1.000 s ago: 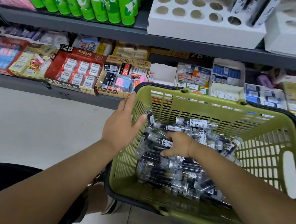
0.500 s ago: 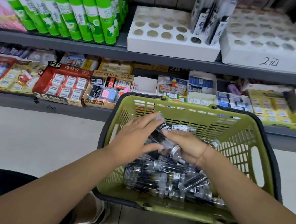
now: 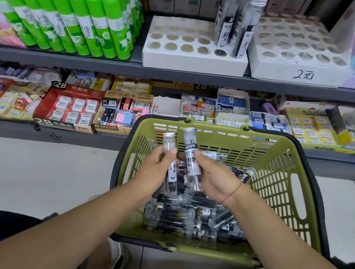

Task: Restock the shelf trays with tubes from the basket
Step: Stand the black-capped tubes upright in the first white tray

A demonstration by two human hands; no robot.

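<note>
Now we are holding one tube in each grip above the basket: the left grip [image 3: 157, 168] is curling thumb and fingers round the lower body of the left tube [image 3: 168, 143], and the right grip [image 3: 213, 179] is clamping the right tube [image 3: 191, 147] the same way, so neither grip is standing apart or empty. Both tubes are standing nearly upright, long axes running top to bottom with the tops leaning slightly left. Their silver caps are pointing up toward the shelf and their bases down into the basket [image 3: 281, 150]. The two are sitting just beside each other, and we cannot tell whether they are touching. Below them a loose pile of tubes [image 3: 193, 220] is lying mostly on its side in the basket, pointing in many directions. Further out, on the upper shelf [image 3: 181, 74], the near white tray [image 3: 192, 63] is carrying only a few upright tubes [image 3: 227, 21] at its right end, with most holes showing bare, and the tray marked with a price [image 3: 298, 71] beside it is showing no standing tubes. We are judging the restocking barely begun: a few slots filled, many waiting, a heap left in the basket.
</note>
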